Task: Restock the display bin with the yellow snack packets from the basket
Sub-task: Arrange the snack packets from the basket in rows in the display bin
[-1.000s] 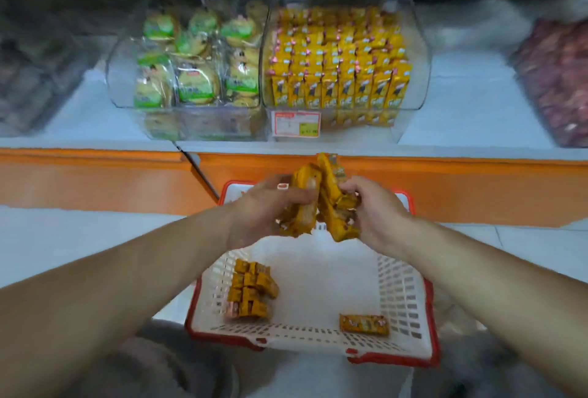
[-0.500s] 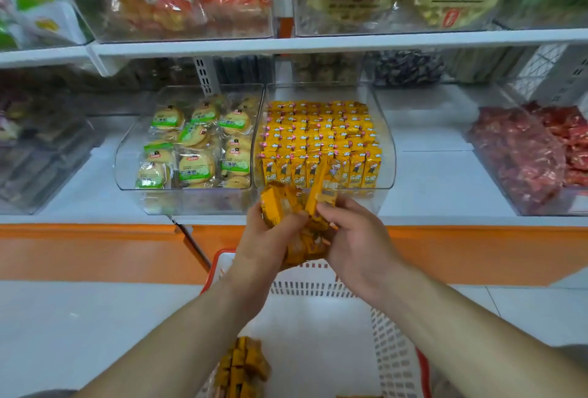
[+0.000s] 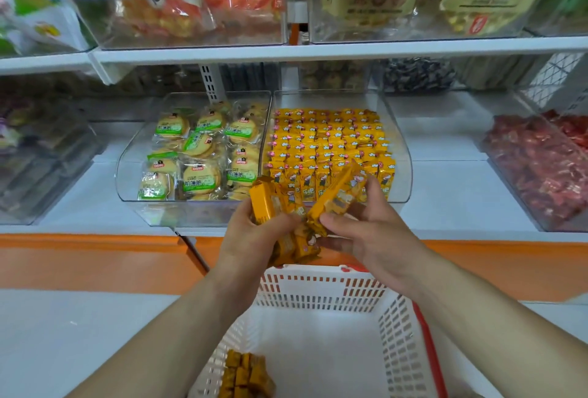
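Mid-carry, I'd say: left hand (image 3: pixel 254 238) and right hand (image 3: pixel 372 232) both curled tight round a bunch of yellow snack packets (image 3: pixel 340 195) above the far rim of the basket (image 3: pixel 318 296), needing next a lift over the front wall of the display bin (image 3: pixel 404 159) at the front edge of the shelf (image 3: pixel 451 194), slotted upright.

1. The snack packets (image 3: pixel 327 143) are yellow with small pink and white spots.
2. The basket (image 3: pixel 321 296) is white with a red rim.
3. The cookie packs (image 3: pixel 197 149) are yellow and green.
4. The shelf (image 3: pixel 445 187) is white with an orange front.
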A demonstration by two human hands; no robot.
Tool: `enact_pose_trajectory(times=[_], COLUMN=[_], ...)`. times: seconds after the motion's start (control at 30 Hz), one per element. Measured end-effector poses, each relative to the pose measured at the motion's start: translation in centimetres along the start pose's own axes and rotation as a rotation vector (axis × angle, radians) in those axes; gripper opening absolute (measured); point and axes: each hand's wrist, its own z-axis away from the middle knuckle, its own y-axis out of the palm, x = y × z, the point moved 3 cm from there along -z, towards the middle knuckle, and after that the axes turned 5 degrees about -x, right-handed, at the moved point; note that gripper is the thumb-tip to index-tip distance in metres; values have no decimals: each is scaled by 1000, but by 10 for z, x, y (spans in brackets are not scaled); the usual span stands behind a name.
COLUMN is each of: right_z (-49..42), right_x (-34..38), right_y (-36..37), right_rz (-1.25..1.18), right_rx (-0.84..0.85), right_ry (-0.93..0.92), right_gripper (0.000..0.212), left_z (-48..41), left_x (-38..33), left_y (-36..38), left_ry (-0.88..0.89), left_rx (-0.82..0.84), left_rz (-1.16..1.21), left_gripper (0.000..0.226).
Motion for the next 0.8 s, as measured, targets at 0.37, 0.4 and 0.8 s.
enact_pose_trajectory(times=[0.37,0.4,0.8], right_z=[-1,-3,-62], right_x=[58,69,76], right_y=[-38,-43,-91], right_rz=[432,479,1698], right_rx=[-273,-303,-341], right_ry=[-339,-397,-391], right_gripper=[26,26,28], left_z=[0,1,-10], left_x=[-12,-13,-11], left_y=[-9,-8,-11], left_ry=[1,6,21], left_rx=[36,41,75], left_rz=[-25,-27,-75], left_gripper=[38,39,43])
